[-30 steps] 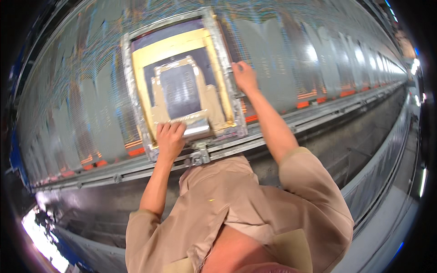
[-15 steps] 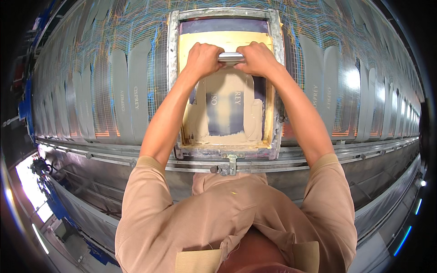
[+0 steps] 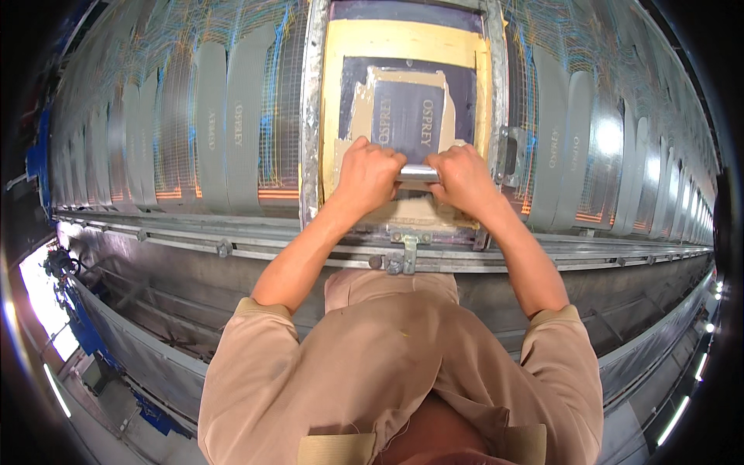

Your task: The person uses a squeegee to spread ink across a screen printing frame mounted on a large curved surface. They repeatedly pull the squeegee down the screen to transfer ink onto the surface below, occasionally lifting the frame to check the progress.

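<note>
Your left hand and right hand are both curled around the metal bar — one fist at each end, a shiny stretch between. It sits over the lower part of the metal-framed screen, beige paste just below — grey strips lie on either side.

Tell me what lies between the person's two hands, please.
In the head view, a silver metal bar spans the gap between the left hand and the right hand, both of which grip it.
</note>
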A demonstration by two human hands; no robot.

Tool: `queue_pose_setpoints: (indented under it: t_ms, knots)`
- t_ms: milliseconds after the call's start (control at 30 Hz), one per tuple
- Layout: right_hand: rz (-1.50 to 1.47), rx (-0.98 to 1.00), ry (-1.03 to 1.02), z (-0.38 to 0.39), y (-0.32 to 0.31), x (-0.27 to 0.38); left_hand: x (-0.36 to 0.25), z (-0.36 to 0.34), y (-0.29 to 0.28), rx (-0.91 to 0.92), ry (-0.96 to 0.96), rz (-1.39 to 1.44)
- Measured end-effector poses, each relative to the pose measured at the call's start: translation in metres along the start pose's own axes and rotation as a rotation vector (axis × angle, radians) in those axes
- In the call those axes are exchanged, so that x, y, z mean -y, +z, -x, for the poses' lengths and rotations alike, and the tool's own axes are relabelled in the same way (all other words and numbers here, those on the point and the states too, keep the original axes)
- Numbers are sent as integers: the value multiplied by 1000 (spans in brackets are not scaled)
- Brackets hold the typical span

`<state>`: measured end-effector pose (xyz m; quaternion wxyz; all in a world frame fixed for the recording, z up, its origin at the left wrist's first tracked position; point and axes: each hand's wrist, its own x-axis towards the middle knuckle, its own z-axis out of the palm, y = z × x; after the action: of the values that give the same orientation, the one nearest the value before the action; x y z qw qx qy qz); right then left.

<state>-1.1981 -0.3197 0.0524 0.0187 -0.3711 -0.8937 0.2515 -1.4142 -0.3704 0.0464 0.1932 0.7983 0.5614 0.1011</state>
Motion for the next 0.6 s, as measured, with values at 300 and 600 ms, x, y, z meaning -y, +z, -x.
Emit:
queue_pose_setpoints:
  t_ms: [300,600]
  knots:
    - [-14,150,100,-143,-63,-93,78,-163,-39,101,-8,-84]
    - [-52,83,109,-131,-48,-84,76,-145,-19,6,-25,-32]
